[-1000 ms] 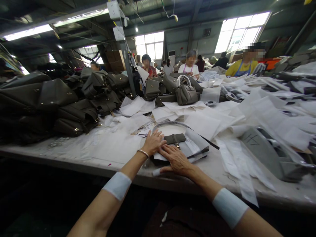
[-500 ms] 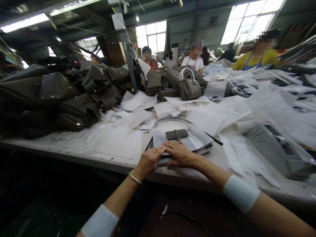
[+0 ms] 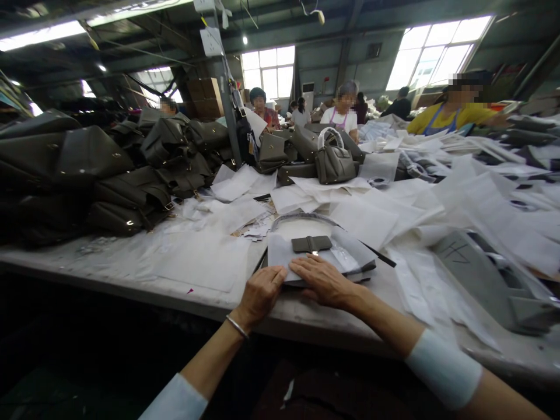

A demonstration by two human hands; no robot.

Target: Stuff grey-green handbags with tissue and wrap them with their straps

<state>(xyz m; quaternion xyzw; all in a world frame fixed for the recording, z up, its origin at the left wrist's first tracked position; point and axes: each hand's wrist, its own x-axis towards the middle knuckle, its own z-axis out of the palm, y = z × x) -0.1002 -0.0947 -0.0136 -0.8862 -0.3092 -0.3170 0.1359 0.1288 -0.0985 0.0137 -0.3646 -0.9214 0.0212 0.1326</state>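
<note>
A flat-lying dark grey handbag [image 3: 367, 269] rests at the table's near edge, a white translucent sheet [image 3: 277, 248] over its front. Its handle [image 3: 301, 216], wrapped in clear film, arches at the far side. On top of the sheet shows a small grey strap tab [image 3: 311, 244] with a metal fitting. My left hand [image 3: 263, 290], a bracelet at its wrist, touches the bag's near left corner, fingers stretched and close together. My right hand [image 3: 321, 280] lies on the near middle of the sheet with its fingers extended. Both palms are hidden underneath.
Dark handbags [image 3: 94, 154] are heaped on the left. One upright handbag [image 3: 336, 162] with a wrapped handle stands farther back. White sheets [image 3: 363, 213] spread across the table, and a grey marked panel [image 3: 472, 274] lies at right. Several people work beyond the table.
My hands have drawn slightly apart along the bag's near edge, and the left has shifted a little left. The bag stays in place; the view has tilted slightly.
</note>
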